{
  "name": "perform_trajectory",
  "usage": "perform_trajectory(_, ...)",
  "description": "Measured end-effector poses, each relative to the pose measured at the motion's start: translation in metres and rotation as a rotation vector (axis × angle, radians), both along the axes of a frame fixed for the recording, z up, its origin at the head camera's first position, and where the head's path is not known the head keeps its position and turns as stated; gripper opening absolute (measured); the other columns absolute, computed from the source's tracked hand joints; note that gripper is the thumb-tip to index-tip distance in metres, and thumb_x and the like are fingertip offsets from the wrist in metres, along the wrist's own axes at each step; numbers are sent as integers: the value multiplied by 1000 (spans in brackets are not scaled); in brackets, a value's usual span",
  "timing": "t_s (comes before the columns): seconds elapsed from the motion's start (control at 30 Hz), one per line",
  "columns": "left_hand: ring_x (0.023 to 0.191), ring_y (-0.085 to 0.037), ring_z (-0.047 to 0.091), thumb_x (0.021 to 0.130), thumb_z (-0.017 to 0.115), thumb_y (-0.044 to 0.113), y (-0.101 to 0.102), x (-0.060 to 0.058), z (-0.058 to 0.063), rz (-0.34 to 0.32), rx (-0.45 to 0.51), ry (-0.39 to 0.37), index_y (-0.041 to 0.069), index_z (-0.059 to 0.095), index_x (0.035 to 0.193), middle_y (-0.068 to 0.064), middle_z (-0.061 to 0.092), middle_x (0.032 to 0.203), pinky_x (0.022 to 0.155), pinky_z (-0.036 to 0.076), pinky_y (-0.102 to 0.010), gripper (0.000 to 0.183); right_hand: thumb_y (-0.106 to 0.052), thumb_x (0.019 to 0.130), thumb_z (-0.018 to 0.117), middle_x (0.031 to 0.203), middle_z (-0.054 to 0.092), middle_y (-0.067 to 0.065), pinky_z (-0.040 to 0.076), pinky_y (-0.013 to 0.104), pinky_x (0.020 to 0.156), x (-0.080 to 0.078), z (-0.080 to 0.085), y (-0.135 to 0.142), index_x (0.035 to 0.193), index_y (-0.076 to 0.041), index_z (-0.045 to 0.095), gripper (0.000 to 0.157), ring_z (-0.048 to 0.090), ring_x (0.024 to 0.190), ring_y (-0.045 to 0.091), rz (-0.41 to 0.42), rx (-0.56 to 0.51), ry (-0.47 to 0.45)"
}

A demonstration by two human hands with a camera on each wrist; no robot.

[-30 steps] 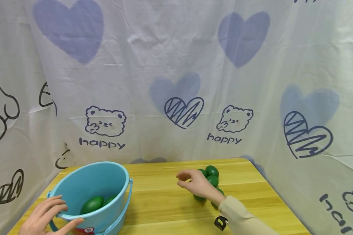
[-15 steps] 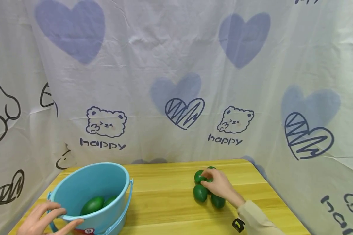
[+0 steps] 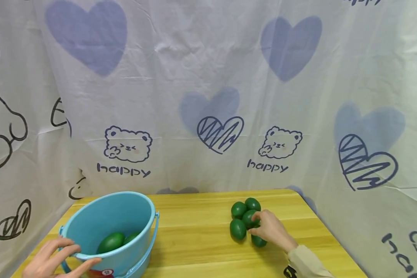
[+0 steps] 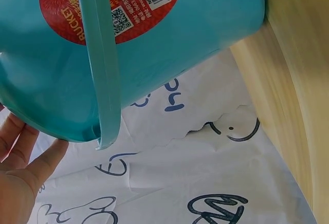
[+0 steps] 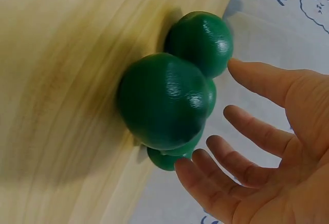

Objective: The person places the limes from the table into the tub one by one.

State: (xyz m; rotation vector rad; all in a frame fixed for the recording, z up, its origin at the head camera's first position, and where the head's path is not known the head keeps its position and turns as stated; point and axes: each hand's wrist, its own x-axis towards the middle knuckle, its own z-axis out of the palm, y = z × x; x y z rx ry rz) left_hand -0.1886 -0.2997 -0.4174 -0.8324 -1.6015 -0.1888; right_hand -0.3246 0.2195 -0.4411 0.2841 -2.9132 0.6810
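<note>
On the left of the head view a light blue bucket [image 3: 125,260] stands tilted slightly, with two smooth green egg-shaped fruits [image 3: 111,242] visible inside. My left hand [image 3: 52,258] holds its near left rim, fingers over the edge and thumb outside. In the left wrist view the thumb [image 4: 50,162] presses beside the bucket's rim. To the right, several more glossy green egg-shaped fruits [image 3: 238,229] lie bunched on the table. My right hand [image 3: 272,231] reaches over their right side. The right wrist view shows its fingers [image 5: 252,131] spread around the fruits, thumb tip right at one of them.
The yellow wood-grain table [image 3: 191,239] stretches between bucket and fruits. A white curtain [image 3: 180,154] with hearts and bears hangs behind and along both sides. The bucket's blue handle [image 4: 103,59] hangs down its side, across a red label [image 4: 61,13].
My right hand has moved right from the left side of the fruit cluster to its right side, uncovering the left fruits. My left hand stays at the bucket rim.
</note>
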Motion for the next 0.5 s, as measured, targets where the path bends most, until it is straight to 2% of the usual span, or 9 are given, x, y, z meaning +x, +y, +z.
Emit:
perform_trajectory(0.07, 60, -26, 49, 95, 59, 49, 3, -2, -1, -5, 37, 13, 29, 80, 79, -11, 61, 68, 58, 38, -24, 32, -22, 72, 87, 98, 64, 6, 53, 45, 80, -1, -2, 3, 95, -9, 72, 30, 60, 92, 21, -6, 1, -7)
perform_trajectory(0.17, 59, -27, 49, 94, 60, 49, 4, -5, -1, 0, 42, 38, 29, 79, 78, -11, 60, 67, 57, 38, -25, 32, -21, 71, 88, 98, 64, 7, 53, 47, 83, -2, -2, 6, 96, -8, 72, 33, 60, 93, 23, -12, 6, -14)
perform_trajectory(0.3, 58, -29, 49, 100, 55, 38, 3, -9, 3, -9, -7, 112, 31, 80, 85, -12, 60, 68, 59, 38, -30, 30, -18, 69, 89, 102, 69, 8, 54, 49, 87, -4, 1, 9, 98, -5, 72, 36, 63, 99, 29, 6, 4, -31)
perform_trajectory(0.37, 60, -30, 49, 102, 52, 35, 1, -9, 4, 6, -26, 118, 32, 80, 88, -13, 60, 69, 63, 38, -31, 31, -16, 69, 89, 103, 70, 9, 54, 49, 87, -5, 3, 9, 99, -4, 72, 36, 64, 102, 32, 19, -13, -48)
perform_trajectory(0.43, 62, -31, 50, 99, 54, 43, 0, -8, 2, 37, -4, 75, 29, 80, 85, -13, 61, 71, 67, 37, -30, 33, -14, 70, 88, 104, 71, 9, 55, 48, 86, -5, 3, 10, 99, -4, 73, 34, 64, 103, 33, 25, -33, -64)
perform_trajectory(0.5, 69, -22, 53, 88, 65, 54, 0, -5, -1, 70, 97, -38, 21, 79, 80, -11, 61, 73, 71, 39, -22, 37, -10, 71, 86, 104, 71, 8, 56, 46, 84, -6, 5, 11, 99, -5, 73, 31, 64, 104, 32, 32, -48, -90)
